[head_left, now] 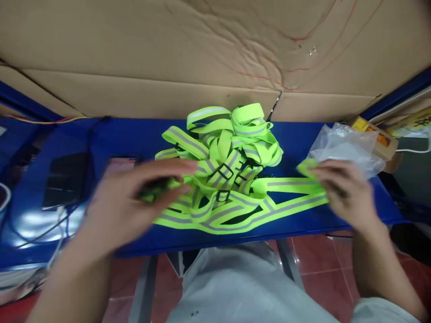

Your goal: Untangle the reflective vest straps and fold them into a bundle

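While both hands work at mid-frame, the scene reads so:
Straps: neon yellow-green reflective straps [229, 179], grey-striped with black buckles, tangled in a heap at centre frame on the blue table [296, 134].
Left hand [134, 202]: blurred, fingers closed on a strap end, left of centre.
Right hand [343, 193]: pinching another strap end, right of centre, just below a clear plastic bag [346, 143].

A tangle of neon yellow-green reflective straps [222, 170] with grey stripes down their middles lies at the centre of the blue table, heaped in loose loops toward the far side. Black plastic buckles [224, 171] show in the middle of the heap. Nearer, several bands run flat, stretched out left and right, their ends pinched at each side.
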Motion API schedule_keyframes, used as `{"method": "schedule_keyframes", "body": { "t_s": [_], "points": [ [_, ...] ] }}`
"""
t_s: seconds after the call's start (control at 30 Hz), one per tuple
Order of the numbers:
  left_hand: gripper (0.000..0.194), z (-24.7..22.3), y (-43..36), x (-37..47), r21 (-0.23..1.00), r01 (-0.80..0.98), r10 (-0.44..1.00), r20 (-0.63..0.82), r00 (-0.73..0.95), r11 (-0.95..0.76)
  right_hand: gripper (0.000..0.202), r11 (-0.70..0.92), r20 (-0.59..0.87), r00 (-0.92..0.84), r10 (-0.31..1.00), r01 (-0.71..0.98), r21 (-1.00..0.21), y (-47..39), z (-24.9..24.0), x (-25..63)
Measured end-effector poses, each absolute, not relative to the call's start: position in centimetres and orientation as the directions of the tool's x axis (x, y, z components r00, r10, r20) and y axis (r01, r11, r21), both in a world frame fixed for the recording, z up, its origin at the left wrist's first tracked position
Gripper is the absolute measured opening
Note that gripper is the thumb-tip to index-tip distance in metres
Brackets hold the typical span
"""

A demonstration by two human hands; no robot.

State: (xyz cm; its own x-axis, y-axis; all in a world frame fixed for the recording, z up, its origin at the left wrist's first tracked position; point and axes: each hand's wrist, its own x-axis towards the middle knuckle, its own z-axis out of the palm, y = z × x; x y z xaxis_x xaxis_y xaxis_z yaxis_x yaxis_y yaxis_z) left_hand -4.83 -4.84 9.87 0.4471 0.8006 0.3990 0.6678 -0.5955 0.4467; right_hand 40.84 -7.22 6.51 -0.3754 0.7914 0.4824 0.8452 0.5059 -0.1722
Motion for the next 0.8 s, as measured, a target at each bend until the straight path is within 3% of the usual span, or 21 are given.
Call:
{"method": "schedule_keyframes", "body": {
  "t_s": [0.03, 0.1, 0.17, 0.23, 0.4, 0.6, 0.7, 0.8],
  "points": [
    [0.032, 8.8, -5.1, -3.7, 0.433, 0.639, 0.772, 0.322, 0.548, -0.635, 0.055, 0.587, 0.303, -0.517, 0.800, 0.780, -0.219, -7.4, 5.4, 39.2],
    [0.043, 6.7, -5.6, -1.6, 0.244, 0.651, 0.695, 0.240, 0.678, -0.719, 0.053, 0.669, 0.213, -0.635, 0.743, 0.719, -0.190, -7.2, 3.6, 36.4],
    [0.050, 5.1, -6.0, -0.6, 0.123, 0.658, 0.669, 0.162, 0.725, -0.743, 0.059, 0.663, 0.164, -0.643, 0.748, 0.735, -0.143, -6.8, 2.3, 34.8],
    [0.045, 4.6, -6.2, -1.0, 0.091, 0.676, 0.681, 0.124, 0.721, -0.732, 0.057, 0.622, 0.143, -0.605, 0.783, 0.768, -0.153, -6.2, 1.5, 34.7],
    [0.029, 7.1, -5.7, -4.9, 0.279, 0.740, 0.789, 0.140, 0.599, -0.612, 0.040, 0.563, 0.147, -0.544, 0.826, 0.792, -0.237, -5.7, 1.0, 35.9],
    [0.017, 10.4, -4.7, -6.4, 0.517, 0.741, 0.902, 0.206, 0.379, -0.429, 0.037, 0.569, 0.135, -0.553, 0.822, 0.787, -0.239, -6.5, 1.0, 35.9],
    [0.014, 10.6, -5.3, -5.3, 0.569, 0.677, 0.880, 0.222, 0.421, -0.467, 0.053, 0.554, 0.081, -0.555, 0.828, 0.785, -0.278, -6.9, 2.1, 35.7],
    [0.024, 10.5, -6.5, -3.9, 0.524, 0.608, 0.794, 0.272, 0.544, -0.597, 0.062, 0.539, 0.097, -0.536, 0.838, 0.789, -0.296, -7.4, 3.5, 34.6]
  ]
}}
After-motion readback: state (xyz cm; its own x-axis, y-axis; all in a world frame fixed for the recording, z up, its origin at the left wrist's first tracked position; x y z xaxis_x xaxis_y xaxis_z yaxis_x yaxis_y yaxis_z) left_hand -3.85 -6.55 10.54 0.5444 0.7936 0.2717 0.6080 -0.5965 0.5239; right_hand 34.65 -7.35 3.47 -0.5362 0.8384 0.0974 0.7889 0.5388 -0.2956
